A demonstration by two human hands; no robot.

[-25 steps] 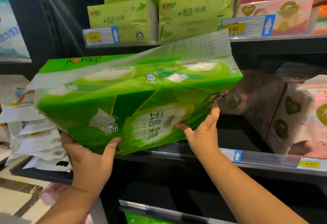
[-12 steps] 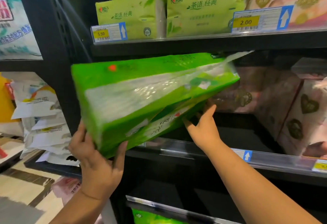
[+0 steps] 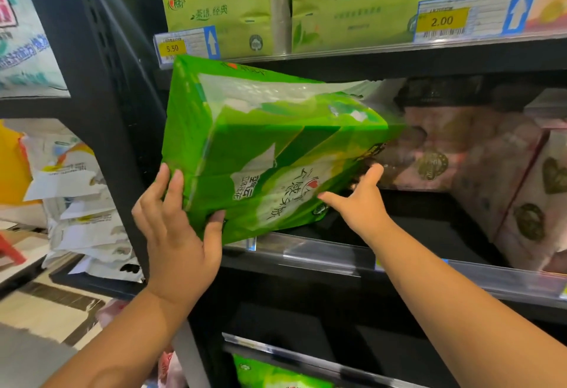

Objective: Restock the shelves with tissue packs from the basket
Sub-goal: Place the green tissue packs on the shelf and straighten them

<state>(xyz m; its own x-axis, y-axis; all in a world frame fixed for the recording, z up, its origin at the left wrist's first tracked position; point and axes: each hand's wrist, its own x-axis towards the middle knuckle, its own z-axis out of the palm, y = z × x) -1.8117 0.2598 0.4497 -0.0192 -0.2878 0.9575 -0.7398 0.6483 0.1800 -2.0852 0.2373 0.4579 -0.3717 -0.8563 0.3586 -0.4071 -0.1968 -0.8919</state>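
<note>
Tissue pack [image 3: 270, 154] half onto the shelf [image 3: 337, 254] — left hand [image 3: 178, 234] has its grip round the near end, right hand [image 3: 359, 203] props flat-palmed underneath; pushing in remains.

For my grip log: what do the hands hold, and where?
Green tissue pack: left hand grips its near lower corner, right hand supports its underside.
</note>
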